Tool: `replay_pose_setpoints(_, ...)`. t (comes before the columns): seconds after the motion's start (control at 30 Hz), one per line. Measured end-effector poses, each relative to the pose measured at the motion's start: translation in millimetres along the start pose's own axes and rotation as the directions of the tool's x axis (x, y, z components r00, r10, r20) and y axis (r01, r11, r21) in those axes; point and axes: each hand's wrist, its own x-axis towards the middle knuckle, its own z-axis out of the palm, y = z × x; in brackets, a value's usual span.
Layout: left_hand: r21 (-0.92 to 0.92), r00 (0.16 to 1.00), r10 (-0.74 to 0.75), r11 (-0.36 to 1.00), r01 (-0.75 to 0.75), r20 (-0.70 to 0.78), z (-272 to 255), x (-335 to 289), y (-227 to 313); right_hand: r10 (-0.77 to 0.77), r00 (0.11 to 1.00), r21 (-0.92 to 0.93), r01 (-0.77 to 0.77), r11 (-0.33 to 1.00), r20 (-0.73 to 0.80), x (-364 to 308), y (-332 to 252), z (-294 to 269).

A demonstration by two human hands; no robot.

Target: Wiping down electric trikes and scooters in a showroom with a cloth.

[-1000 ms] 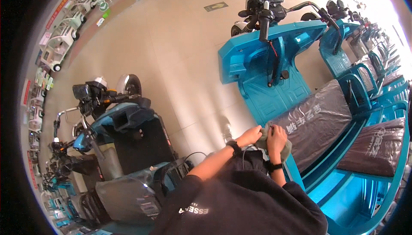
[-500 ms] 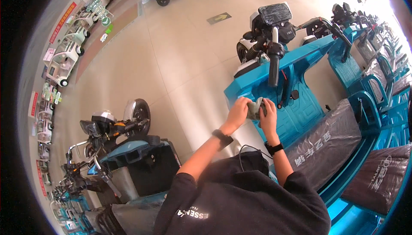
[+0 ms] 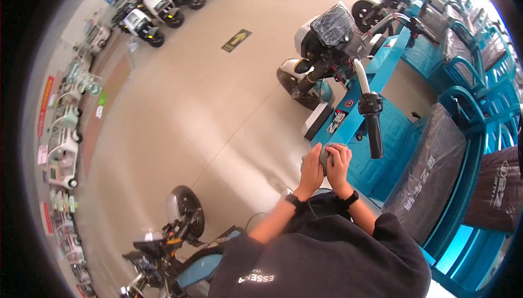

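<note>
your left hand (image 3: 312, 171) and right hand (image 3: 340, 166) meet in front of your body, closed together on a crumpled grey-green cloth (image 3: 326, 159). the left lies fairly straight along one side, while the right bends its fingers over the other; only a strip of fabric shows between them. holding it from both sides probably keeps the soft bundle from falling open. in this view the cloth sits by the near end of a blue front panel (image 3: 389, 64); whether it touches the panel, you cannot tell from here.

to the right of your hands juts a black handlebar grip (image 3: 373, 134). beyond it, clear film wraps the display (image 3: 332, 24) and dark film the bench seat (image 3: 427, 172), likely to guard against scratches. a second vehicle's wheel (image 3: 188, 211) stands at lower left, well apart from you; parked scooters (image 3: 140, 24) line the far floor, by a yellow arrow marking (image 3: 236, 41).
</note>
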Motion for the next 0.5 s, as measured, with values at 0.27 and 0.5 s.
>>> replay_pose_setpoints(0.27,-0.127,0.884,0.059,0.992,0.000,0.463,-48.0,29.8,-25.0,0.268,0.963,-0.339,-0.248,0.907,0.013,3.3,-31.1,14.6)
replay_pose_setpoints(0.5,-0.019,0.782,-0.001,1.000,0.017,0.624,-52.4,36.8,-57.9,0.250,0.936,-0.464,-0.342,0.817,-0.249,5.3,-32.9,31.2)
